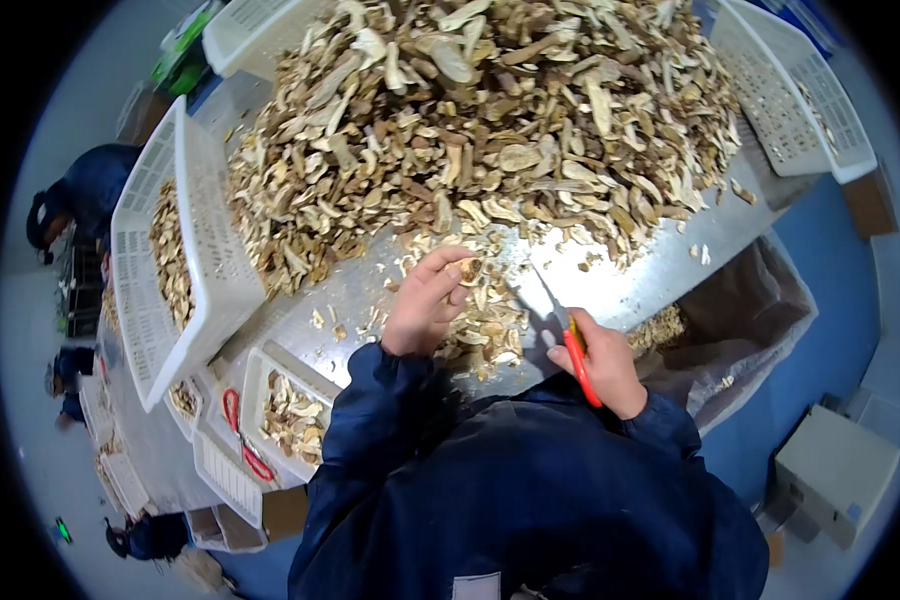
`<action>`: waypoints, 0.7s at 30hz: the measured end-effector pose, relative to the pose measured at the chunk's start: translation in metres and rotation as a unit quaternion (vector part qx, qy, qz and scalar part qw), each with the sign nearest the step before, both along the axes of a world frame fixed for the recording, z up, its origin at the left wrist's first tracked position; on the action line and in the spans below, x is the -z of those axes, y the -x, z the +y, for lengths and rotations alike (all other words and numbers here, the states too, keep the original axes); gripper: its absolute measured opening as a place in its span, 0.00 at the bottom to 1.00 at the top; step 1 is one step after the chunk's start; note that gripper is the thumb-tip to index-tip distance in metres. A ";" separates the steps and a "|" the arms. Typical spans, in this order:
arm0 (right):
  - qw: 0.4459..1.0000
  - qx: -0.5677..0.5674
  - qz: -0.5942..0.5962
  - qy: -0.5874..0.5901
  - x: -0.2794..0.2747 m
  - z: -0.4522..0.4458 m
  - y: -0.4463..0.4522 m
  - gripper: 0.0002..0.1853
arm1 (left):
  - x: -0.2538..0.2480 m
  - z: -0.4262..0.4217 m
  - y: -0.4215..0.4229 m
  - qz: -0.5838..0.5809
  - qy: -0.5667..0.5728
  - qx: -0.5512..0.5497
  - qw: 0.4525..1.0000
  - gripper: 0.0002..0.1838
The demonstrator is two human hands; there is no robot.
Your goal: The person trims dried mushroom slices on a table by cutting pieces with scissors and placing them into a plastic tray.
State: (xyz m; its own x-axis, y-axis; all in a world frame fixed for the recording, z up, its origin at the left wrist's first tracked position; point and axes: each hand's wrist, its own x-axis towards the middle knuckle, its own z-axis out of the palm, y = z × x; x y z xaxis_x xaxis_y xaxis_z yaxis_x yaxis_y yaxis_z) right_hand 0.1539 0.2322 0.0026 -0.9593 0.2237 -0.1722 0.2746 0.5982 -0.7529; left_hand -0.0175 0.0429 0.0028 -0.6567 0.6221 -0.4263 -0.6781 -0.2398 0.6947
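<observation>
My left hand [428, 305] is closed, pinching a small brown and cream dried mushroom piece [469, 268] between thumb and fingers. My right hand [610, 365] grips red-handled scissors [579, 362], their narrow metal blades pointing up and left, apart from the piece. Beneath both hands, pale mushroom trimmings [490, 335] lie scattered on the metal table [610, 290]. A large heap of dried mushroom slices [470, 150] rises just beyond my hands.
White perforated crates [215, 215] flank the heap, another white crate [795, 100] standing right. Left are a small tray [260, 385] of slices and a second red-handled pair of scissors [238, 425]. A lined bin [750, 300] sits right. Other people [100, 185] work at far left.
</observation>
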 end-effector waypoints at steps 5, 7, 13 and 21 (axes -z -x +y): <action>0.999 -0.004 0.046 0.006 -0.004 -0.003 -0.005 0.29 | -0.001 -0.003 -0.011 0.097 0.145 0.055 0.983 0.11; 0.999 0.023 0.035 0.006 -0.004 0.000 -0.007 0.29 | -0.004 -0.005 -0.015 0.182 0.218 0.092 0.954 0.11; 0.997 0.067 0.022 -0.001 0.005 0.008 -0.008 0.27 | 0.004 -0.038 -0.017 0.483 0.319 0.121 0.806 0.19; 0.998 0.059 0.013 -0.023 0.009 0.007 -0.002 0.27 | 0.036 -0.065 0.007 0.488 0.449 0.141 0.735 0.12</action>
State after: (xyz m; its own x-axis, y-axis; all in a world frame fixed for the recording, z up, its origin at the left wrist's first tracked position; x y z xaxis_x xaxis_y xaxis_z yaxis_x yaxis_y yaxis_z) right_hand 0.1563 0.2387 -0.0068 -0.9301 0.3422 -0.1338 0.3251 0.5966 -0.7337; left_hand -0.0245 -0.0225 -0.0328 -0.8213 0.5480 -0.1588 0.3140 0.6665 0.6761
